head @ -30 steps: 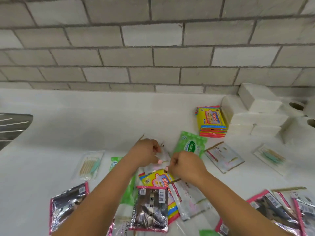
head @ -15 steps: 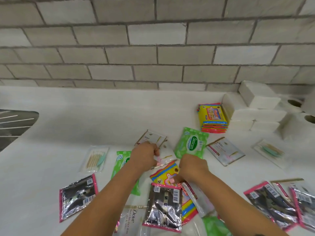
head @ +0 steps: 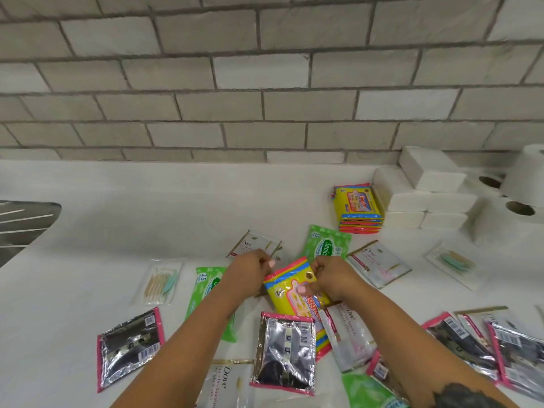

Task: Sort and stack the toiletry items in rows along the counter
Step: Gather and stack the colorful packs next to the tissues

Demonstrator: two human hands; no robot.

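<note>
Up comes the yellow pack (head: 290,291) out of the pile, both hands pinching its top, left hand (head: 250,272) and right hand (head: 331,278). Mid-counter, probably bound for the matching stack (head: 357,209) by the back edge.

Lit brightly and evenly from above, throwing only soft shadows under the forearms. Glaring off the foil packets (head: 285,351). Bending the wall (head: 265,83) at the edges; blurring slightly near the bottom corners.
</note>
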